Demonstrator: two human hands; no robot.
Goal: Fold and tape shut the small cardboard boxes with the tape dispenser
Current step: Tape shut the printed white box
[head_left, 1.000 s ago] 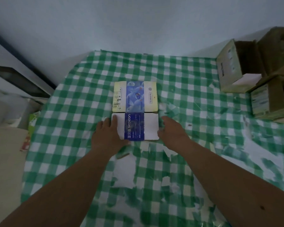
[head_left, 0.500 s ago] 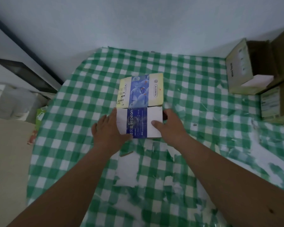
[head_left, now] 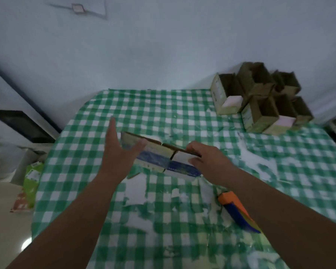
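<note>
A flattened small cardboard box (head_left: 159, 158), printed blue, white and pale yellow, is lifted off the green checked tablecloth (head_left: 182, 117) and tilted, its brown inside edge showing on top. My right hand (head_left: 206, 162) grips its right end. At its left end my left hand (head_left: 116, 152) has its fingers spread, the thumb touching the box. An orange and blue tool (head_left: 239, 212), possibly the tape dispenser, lies on the cloth under my right forearm.
Several open brown cardboard boxes (head_left: 260, 100) are stacked at the table's far right corner against the white wall. The tablecloth is worn with white patches. A green packet (head_left: 31, 181) lies on the floor to the left of the table.
The flat box has been raised off the table and turned on edge, long side now running left to right. My left hand let go and opened. The view tilted up, bringing the orange and blue tool into sight.
</note>
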